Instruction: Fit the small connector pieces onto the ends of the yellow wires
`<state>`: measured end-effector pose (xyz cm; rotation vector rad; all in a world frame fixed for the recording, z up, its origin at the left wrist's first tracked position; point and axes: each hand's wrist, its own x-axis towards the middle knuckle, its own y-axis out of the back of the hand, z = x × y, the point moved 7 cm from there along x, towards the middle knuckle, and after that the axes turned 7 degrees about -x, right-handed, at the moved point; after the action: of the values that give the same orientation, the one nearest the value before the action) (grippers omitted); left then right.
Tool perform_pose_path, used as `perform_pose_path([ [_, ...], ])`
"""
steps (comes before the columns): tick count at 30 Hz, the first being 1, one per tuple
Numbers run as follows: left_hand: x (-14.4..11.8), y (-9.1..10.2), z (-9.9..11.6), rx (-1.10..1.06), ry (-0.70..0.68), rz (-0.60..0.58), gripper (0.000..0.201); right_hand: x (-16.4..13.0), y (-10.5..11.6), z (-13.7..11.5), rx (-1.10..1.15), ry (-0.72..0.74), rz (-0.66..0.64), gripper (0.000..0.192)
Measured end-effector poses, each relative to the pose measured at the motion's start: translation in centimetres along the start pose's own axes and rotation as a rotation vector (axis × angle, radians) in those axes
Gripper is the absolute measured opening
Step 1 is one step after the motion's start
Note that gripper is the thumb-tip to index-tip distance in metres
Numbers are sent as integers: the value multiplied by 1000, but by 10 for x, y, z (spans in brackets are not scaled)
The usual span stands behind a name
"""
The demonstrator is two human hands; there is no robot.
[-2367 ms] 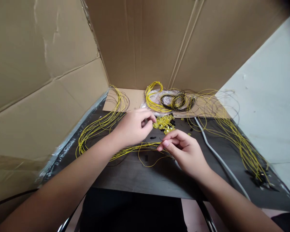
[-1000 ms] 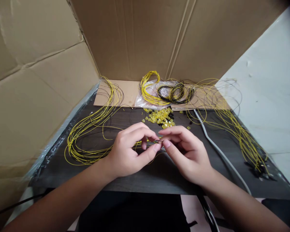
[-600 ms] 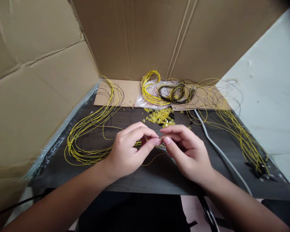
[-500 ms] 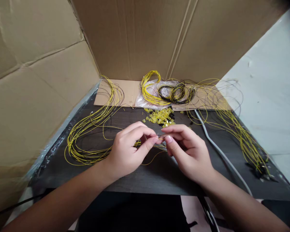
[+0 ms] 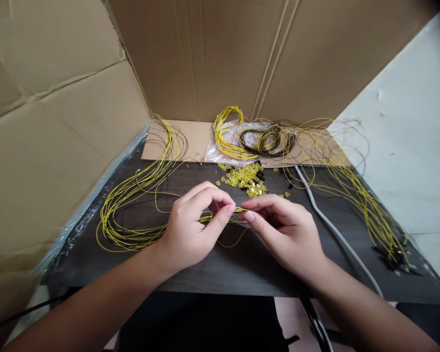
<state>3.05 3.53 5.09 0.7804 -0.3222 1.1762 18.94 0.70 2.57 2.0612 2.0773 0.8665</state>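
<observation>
Matt dark woodgrain table point(image 5: 212, 274), creased cardboard walls point(image 5: 58, 127), glossy plastic-coated wires point(image 5: 132, 195).

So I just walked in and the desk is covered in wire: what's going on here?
A person sits at a dark table walled in by cardboard. Their left hand and right hand meet at the fingertips, pinching thin yellow wire between them. A loose bundle of yellow wires lies to the left, a pile of small yellow connectors sits just behind the hands, and more wires trail off to the right.
</observation>
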Motion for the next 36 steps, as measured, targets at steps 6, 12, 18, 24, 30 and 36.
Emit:
perform_pose_path([
  [6,-1,-2,1,11,-6,-27,6,1,-1,0,-26,-4,-8,10],
  [12,-1,-6,-1,-23,-3,-75,6,2,-3,0,24,-14,-37,20],
  [18,-2,-6,-1,-22,3,-88,7,4,-3,-5,-64,45,-55,8],
  [24,-3,-9,-2,-32,3,-108,6,5,-7,-2,-7,-19,-141,12],
  [30,-3,-9,-4,-2,7,-105,6,6,-6,-2,31,-21,-135,13],
  [36,-7,-4,3,216,-133,-16,15,6,-2,-9,-97,77,-54,10],
])
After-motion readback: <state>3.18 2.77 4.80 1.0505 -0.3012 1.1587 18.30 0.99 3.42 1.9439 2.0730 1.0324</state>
